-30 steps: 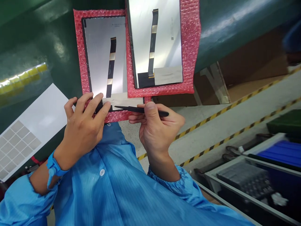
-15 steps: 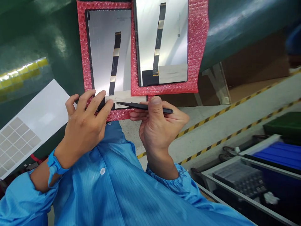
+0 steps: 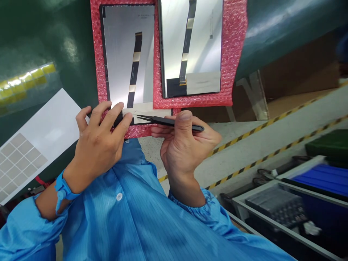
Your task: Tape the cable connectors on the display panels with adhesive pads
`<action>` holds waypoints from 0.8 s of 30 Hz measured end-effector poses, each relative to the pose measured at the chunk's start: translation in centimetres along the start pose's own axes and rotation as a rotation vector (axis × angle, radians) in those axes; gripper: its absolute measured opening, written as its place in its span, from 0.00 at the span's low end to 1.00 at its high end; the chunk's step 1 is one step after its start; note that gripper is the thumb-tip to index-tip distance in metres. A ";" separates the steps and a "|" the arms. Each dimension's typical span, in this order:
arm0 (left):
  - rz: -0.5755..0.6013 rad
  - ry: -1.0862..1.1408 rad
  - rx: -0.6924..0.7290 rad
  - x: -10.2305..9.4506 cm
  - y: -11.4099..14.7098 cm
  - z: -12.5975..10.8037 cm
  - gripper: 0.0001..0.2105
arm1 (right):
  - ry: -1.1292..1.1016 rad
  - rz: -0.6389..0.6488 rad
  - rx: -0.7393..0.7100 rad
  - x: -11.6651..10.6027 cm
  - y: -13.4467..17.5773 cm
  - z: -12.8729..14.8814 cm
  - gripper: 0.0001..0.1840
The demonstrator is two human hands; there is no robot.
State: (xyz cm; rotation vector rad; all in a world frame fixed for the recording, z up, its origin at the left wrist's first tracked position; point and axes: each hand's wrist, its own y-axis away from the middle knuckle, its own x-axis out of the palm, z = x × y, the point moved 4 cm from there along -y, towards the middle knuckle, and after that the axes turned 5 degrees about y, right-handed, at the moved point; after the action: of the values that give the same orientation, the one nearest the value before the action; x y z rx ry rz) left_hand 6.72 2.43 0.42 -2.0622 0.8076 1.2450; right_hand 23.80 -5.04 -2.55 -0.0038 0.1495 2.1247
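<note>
My right hand point(image 3: 185, 145) grips black tweezers point(image 3: 168, 121) between thumb and fingers. Their two slightly parted tips are over the pale strip along the near edge of a silvery display panel point(image 3: 116, 58). On that panel's near left corner rest the fingertips of my left hand point(image 3: 100, 137), spread and holding nothing. A dark flex cable point(image 3: 134, 70) with gold sections runs up the panel's back. To its right, a second display panel point(image 3: 203, 43) lies higher, overlapping the first one's bubble wrap, with a similar flex cable point(image 3: 185, 50).
Pink bubble wrap point(image 3: 235, 47) lies under both panels. At left, a white sheet with grey square stickers point(image 3: 65, 116) and a strip of yellow tabs point(image 3: 29, 81) lie on the green table point(image 3: 76, 21). Cardboard point(image 3: 293, 72) and a framed cart point(image 3: 272, 181) are at right.
The panels and wrap sit slightly higher and further right in view. The tweezer tips and right hand have shifted a little to the right. My left hand stays at the panel's corner.
</note>
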 end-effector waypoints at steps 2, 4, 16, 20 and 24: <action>-0.008 -0.010 0.009 -0.1 0.0 0.0 0.18 | -0.014 -0.013 0.013 0.1 0.1 -0.3 0.27; -0.010 -0.017 0.014 -0.1 0.0 0.0 0.18 | -0.019 -0.032 0.029 0.2 0.2 -0.6 0.28; 0.004 0.053 -0.021 -0.1 -0.1 0.1 0.21 | -0.086 -0.027 0.023 0.3 0.2 -0.4 0.24; 0.006 0.049 -0.026 -0.1 -0.1 0.1 0.21 | -0.058 -0.048 -0.009 0.3 0.3 -0.4 0.23; 0.015 0.033 -0.029 0.0 -0.2 0.0 0.21 | -0.012 -0.043 0.012 0.5 0.3 -0.4 0.26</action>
State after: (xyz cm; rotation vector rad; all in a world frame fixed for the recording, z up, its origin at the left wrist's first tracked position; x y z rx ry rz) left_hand 6.88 2.57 0.51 -2.1079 0.8263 1.2409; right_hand 23.22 -4.81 -2.94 0.0125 0.1541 2.0808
